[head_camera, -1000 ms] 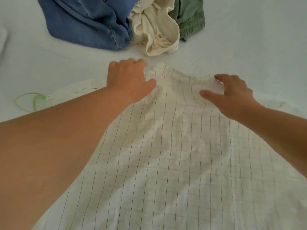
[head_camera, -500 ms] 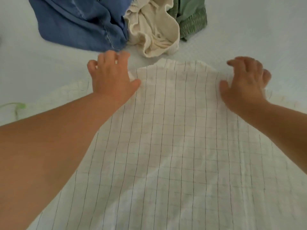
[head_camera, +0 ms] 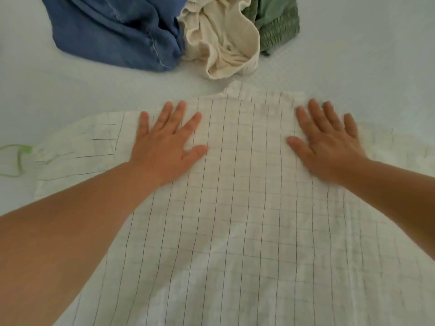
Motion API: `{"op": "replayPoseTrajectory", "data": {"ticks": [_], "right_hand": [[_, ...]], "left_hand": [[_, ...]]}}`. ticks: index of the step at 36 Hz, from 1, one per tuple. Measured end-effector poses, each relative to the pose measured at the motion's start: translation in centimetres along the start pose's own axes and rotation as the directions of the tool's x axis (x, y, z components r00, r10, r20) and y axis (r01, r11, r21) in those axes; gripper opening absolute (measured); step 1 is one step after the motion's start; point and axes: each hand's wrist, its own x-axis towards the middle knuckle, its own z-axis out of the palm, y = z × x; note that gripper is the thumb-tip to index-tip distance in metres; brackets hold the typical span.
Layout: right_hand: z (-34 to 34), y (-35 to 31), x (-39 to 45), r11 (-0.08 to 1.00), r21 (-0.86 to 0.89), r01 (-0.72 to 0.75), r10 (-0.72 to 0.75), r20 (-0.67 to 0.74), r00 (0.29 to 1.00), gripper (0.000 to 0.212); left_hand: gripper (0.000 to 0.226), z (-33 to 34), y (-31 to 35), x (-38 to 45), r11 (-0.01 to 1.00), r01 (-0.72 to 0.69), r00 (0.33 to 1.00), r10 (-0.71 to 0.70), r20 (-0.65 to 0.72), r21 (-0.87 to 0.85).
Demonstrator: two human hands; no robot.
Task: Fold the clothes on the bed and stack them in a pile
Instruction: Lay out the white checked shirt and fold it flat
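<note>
A white shirt with a thin dark grid pattern (head_camera: 235, 208) lies spread flat on the bed in front of me, its collar end pointing away. My left hand (head_camera: 164, 144) rests flat on the shirt's upper left, fingers straight and spread. My right hand (head_camera: 329, 144) presses flat on the upper right in the same way. Neither hand holds any cloth. One sleeve (head_camera: 77, 149) extends to the left.
Beyond the shirt lie crumpled clothes: a blue denim garment (head_camera: 113, 31), a cream garment (head_camera: 223, 43) and a green garment (head_camera: 275, 22). A thin green cord (head_camera: 16, 158) lies at the left edge. The pale bed sheet (head_camera: 364, 67) stretches all around.
Both hands let go of the shirt's far edge after spreading it apart, then drew back and now lie flat with straight fingers on the shirt.
</note>
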Motion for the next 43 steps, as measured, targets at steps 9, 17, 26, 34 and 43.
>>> {"op": "replayPoseTrajectory", "data": {"ticks": [9, 17, 26, 34, 43], "right_hand": [[-1.1, -2.2, -1.1, 1.000, -0.015, -0.010, 0.010, -0.005, 1.000, 0.076], [0.3, -11.7, -5.6, 0.979, 0.045, 0.200, -0.205, 0.177, 0.963, 0.066], [-1.1, -16.3, -5.1, 0.992, 0.024, 0.123, -0.125, 0.119, 0.985, 0.080], [-0.1, -23.6, -5.4, 0.973, 0.037, 0.228, -0.231, 0.166, 0.959, 0.069], [-1.0, -26.5, -6.2, 0.962, -0.008, 0.273, -0.269, 0.147, 0.952, 0.080]], "left_hand": [[0.069, -1.8, -1.5, 0.8, 0.995, 0.063, 0.997, -0.060, 0.044, -0.077], [0.070, -0.9, -10.2, -9.5, 0.950, 0.311, 0.949, -0.311, 0.047, -0.007], [0.070, -0.9, -16.2, -10.2, 0.846, 0.417, 0.883, -0.464, -0.071, -0.331], [0.054, -1.0, -12.9, -18.0, 0.928, 0.175, 0.927, -0.268, -0.262, -0.328], [0.070, 1.9, -16.0, -20.5, 0.941, 0.217, 0.976, -0.215, 0.037, -0.258]]}}
